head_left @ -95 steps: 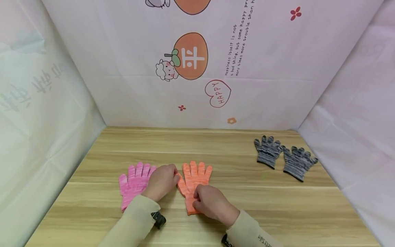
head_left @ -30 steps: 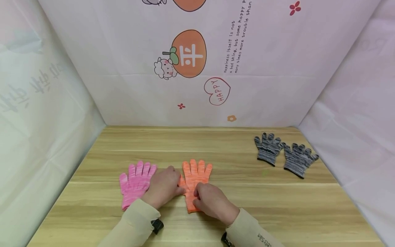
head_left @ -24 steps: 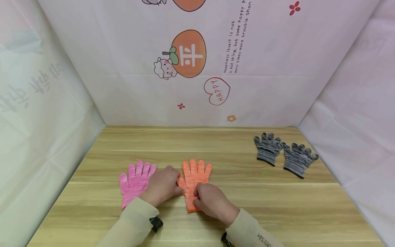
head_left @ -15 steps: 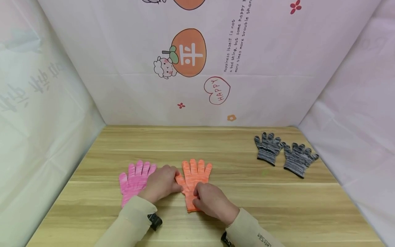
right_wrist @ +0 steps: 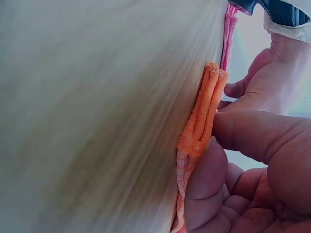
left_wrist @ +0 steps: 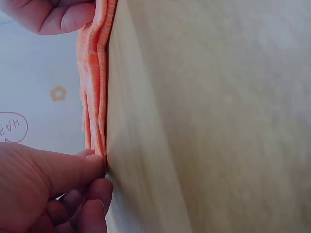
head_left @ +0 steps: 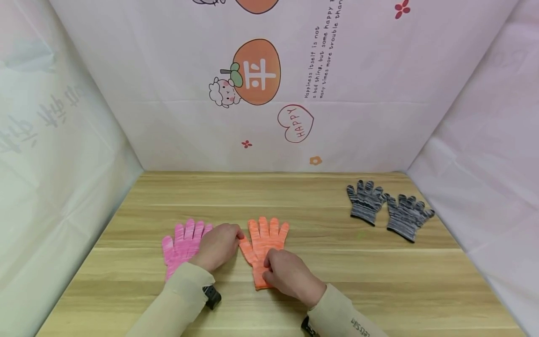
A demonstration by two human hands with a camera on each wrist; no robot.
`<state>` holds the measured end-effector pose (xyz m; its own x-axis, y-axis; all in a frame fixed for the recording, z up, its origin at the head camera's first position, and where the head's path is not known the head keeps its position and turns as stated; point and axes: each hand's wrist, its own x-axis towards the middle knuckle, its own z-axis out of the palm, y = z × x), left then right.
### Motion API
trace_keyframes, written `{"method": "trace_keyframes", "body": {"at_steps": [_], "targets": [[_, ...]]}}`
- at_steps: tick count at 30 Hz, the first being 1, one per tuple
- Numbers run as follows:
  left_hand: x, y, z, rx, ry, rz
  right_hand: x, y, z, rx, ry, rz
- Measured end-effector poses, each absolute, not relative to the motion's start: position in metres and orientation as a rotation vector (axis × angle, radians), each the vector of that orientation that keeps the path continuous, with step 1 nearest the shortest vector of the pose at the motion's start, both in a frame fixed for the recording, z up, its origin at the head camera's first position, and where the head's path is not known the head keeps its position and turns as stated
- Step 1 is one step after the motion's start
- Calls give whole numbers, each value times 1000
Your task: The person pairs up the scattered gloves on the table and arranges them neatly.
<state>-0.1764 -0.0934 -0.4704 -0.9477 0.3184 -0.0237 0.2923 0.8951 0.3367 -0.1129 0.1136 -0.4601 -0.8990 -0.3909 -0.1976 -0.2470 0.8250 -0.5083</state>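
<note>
Head view: the left hand (head_left: 219, 246) pinches the orange glove (head_left: 264, 245) at its right and covers part of the pink glove (head_left: 182, 248) at its left; grey gloves (head_left: 365, 204) lie beyond and right of the right hand (head_left: 293, 276). Left wrist view: the right hand is cut off. Right wrist view: its curled fingers (right_wrist: 206, 177) touch the orange glove; whether they pinch, I cannot tell.

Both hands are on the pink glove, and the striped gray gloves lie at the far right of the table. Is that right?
Not quite: the left hand and right hand are on the orange glove, as the left wrist view shows. The striped gray gloves do lie at the far right of the table.
</note>
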Motion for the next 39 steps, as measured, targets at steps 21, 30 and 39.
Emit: {"method": "trace_keyframes", "body": {"at_steps": [21,30,39], "targets": [[-213,-72,-464,381,3017,554,-113,114,-460,-472,2703,-695],[-223,-66,-471,418,2996,553,-113,114,-460,-484,2722,-681],[-223,-64,-474,463,3025,579,-114,114,-461,-487,2735,-671]]}}
